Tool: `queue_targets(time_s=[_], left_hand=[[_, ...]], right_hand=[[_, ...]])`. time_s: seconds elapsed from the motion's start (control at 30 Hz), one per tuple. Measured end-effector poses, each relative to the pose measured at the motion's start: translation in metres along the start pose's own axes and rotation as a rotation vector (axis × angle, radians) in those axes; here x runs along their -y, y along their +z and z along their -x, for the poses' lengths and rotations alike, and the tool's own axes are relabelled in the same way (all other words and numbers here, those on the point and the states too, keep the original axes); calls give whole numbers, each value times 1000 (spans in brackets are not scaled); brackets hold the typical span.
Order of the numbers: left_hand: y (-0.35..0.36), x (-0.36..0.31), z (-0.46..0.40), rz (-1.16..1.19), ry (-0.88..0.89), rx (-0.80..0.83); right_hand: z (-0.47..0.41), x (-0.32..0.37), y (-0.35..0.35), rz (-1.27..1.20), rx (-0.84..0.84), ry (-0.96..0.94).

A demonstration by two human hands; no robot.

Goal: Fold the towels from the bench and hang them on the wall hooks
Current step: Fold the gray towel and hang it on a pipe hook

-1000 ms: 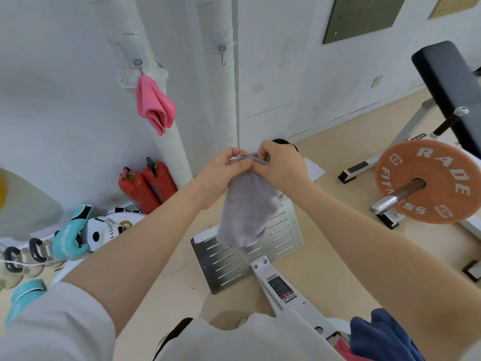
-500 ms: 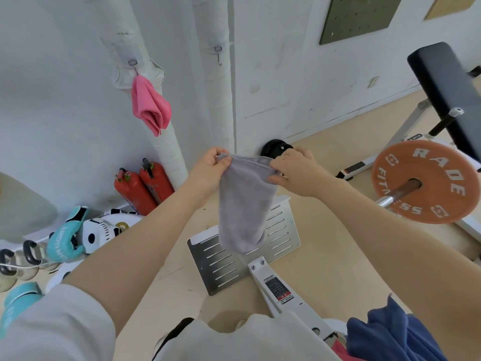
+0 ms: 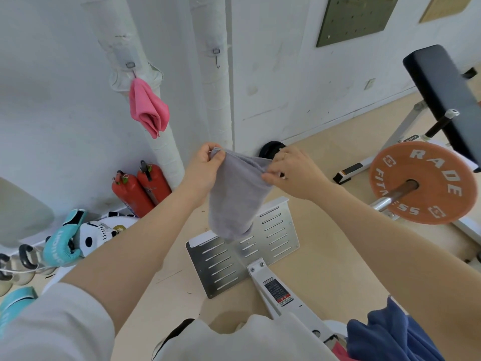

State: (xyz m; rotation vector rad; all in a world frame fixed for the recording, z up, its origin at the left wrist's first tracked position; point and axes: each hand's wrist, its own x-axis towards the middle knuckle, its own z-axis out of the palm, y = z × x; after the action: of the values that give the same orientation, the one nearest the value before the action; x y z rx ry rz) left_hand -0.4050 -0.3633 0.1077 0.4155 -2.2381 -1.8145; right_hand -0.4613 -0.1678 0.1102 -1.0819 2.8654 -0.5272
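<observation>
A folded grey towel [image 3: 238, 196] hangs in the air in front of me. My left hand [image 3: 205, 168] pinches its top left corner and my right hand [image 3: 294, 173] pinches its top right edge. A pink towel [image 3: 148, 108] hangs from the left hook [image 3: 130, 65] on a white wrapped pipe. A bare metal hook [image 3: 216, 57] sits on the second pipe, above and between my hands. A blue towel [image 3: 390, 334] lies bunched at the bottom right.
A slotted metal plate [image 3: 276, 238] and white frame bar [image 3: 281, 295] lie on the floor below the towel. An orange weight plate [image 3: 421, 181] on a bar and a black bench pad [image 3: 442, 95] stand right. Two red extinguishers [image 3: 140, 188], boxing gloves [image 3: 61, 246] and kettlebells [image 3: 15, 261] line the left wall.
My hands, close together a second ago, have drawn apart along the grey towel's top edge, spreading it. The towel sits slightly higher now.
</observation>
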Motion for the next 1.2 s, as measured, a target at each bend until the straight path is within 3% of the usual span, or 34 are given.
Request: queue_targets(time_s=[0.13,0.27,0.37,0.5,0.57,0.73,0.9,1.07,1.2], left_hand=[[2,2,0,18,6,-30],[1,3,-1,57,-20,-68],[-3,11,-4,35,-80,-116],[-10,25,-5,124,-134,-117],[-11,26,-2,181,-141,-84],[-15,31,1,201,-191,21],[-21,18,4,-209,-221,216],[-6,-19,7,-473,-56,513],[2,-25,5,-647,151,483]], right_hand=[[2,3,6,48,157,-119],[0,8,9,-128,338,-41],[-4,17,4,-275,186,27],[-5,25,6,-981,-135,233],[-7,24,7,-1134,-227,293],[-12,15,3,-729,-189,288],[-6,23,-4,-536,-63,137],[-15,40,-4,-512,-97,68],[-17,49,-2,-687,-208,127]])
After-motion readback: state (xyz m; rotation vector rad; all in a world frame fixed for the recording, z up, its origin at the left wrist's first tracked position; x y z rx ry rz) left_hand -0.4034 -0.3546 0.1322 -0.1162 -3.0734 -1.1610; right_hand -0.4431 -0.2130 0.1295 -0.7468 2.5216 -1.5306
